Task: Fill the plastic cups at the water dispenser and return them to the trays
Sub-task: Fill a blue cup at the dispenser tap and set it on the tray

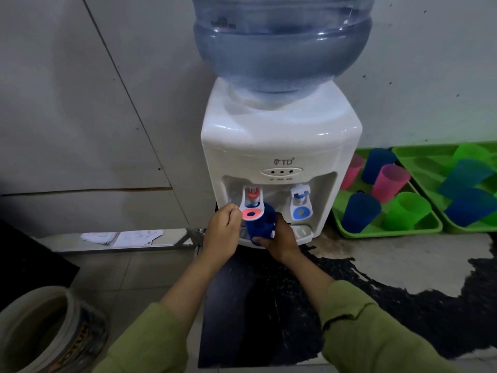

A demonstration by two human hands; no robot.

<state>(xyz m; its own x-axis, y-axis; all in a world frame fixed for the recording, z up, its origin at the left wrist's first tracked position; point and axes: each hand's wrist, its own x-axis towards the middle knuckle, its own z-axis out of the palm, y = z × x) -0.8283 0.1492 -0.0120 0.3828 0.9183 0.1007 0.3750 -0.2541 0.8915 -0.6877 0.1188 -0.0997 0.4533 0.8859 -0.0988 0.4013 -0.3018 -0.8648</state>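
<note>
Fingers of the right hand (279,240) clamp the blue cup (259,222) under the red tap (252,193) so water lands inside; left hand (223,232) fingers pinch its lever (251,214) down. Trays (387,233) sit at the dispenser's (279,146) three o'clock.

Drinks corner: water dispenser (279,146), cup trays (390,233).

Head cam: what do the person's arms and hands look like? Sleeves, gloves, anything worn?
Both are bare: the left hand and the right hand show no gloves, rings or watch. The left sleeve and the right sleeve are olive-green fabric that ends partway along the forearms, leaving the wrists uncovered. The right sleeve shows a stitched cuff band. No logos or markings are visible.
</note>
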